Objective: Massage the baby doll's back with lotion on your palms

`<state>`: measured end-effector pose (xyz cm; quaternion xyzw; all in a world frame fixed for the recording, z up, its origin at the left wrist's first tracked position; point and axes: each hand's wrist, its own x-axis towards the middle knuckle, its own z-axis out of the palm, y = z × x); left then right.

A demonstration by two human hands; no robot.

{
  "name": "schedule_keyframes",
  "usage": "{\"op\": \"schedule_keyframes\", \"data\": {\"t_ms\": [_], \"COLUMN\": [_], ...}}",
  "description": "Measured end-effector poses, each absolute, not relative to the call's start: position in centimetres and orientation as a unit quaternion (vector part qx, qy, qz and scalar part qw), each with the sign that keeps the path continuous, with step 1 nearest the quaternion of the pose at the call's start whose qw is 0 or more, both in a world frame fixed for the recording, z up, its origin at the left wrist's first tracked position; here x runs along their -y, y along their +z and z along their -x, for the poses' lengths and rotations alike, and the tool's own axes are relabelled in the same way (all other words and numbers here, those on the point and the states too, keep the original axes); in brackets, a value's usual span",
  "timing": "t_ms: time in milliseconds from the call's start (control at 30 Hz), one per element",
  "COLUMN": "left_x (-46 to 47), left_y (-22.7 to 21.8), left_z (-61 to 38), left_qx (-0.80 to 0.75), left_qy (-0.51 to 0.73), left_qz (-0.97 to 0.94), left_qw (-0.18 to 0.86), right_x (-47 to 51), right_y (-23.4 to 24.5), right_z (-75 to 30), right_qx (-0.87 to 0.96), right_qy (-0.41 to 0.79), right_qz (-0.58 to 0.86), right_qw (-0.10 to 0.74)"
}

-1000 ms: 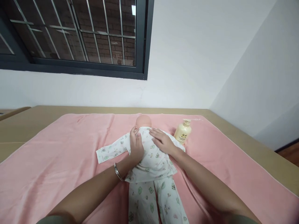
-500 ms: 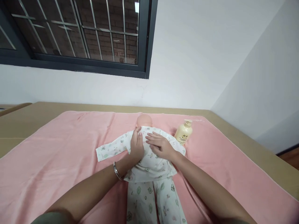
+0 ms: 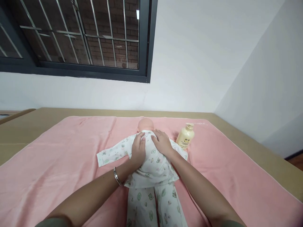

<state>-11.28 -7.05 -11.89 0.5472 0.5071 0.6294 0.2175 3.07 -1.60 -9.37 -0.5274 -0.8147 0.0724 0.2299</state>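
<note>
A baby doll (image 3: 145, 124) lies with its bald head toward the wall, no face showing. It wears a white top (image 3: 151, 168) and white trousers (image 3: 143, 205), both printed with small green figures. My left hand (image 3: 138, 149) rests open on the left side of the doll's upper back, fingers pointing toward the head; a silver bangle circles that wrist. On the right side of the upper back lies my right hand (image 3: 163, 142), open and flat, its fingers near the shoulder. The doll's left-side sleeve stretches out across the cloth.
A pale yellow pump bottle (image 3: 185, 137) stands just right of the doll's shoulder. Underneath is a pink cloth (image 3: 71, 148) spread over a tan surface (image 3: 54, 112). Behind rises a white wall (image 3: 189, 63) with a dark-framed, barred window (image 3: 94, 37).
My right hand has shifted up and turned, from lying across the middle of the back to pointing toward the doll's shoulder. My left hand stays nearly in place. The view has tilted slightly.
</note>
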Motion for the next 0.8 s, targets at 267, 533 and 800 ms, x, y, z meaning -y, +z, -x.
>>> {"op": "schedule_keyframes", "data": {"t_ms": [267,533,800], "left_x": [4.4,5.2,3.2], "left_y": [-12.8,-13.5,-12.5], "left_z": [13.3,12.6,14.6], "left_qx": [-0.568,-0.562,-0.577], "left_qy": [0.519,0.482,0.465], "left_qz": [-0.624,-0.671,-0.661], "left_qw": [0.137,0.041,0.116], "right_x": [3.8,3.0,5.7], "right_y": [-8.2,-8.0,-7.9], "right_z": [-2.2,-1.3,-0.2], "right_qx": [0.806,0.83,0.849], "right_qy": [0.035,0.065,0.046], "right_qz": [0.563,0.518,0.498], "right_qw": [0.179,0.195,0.171]}}
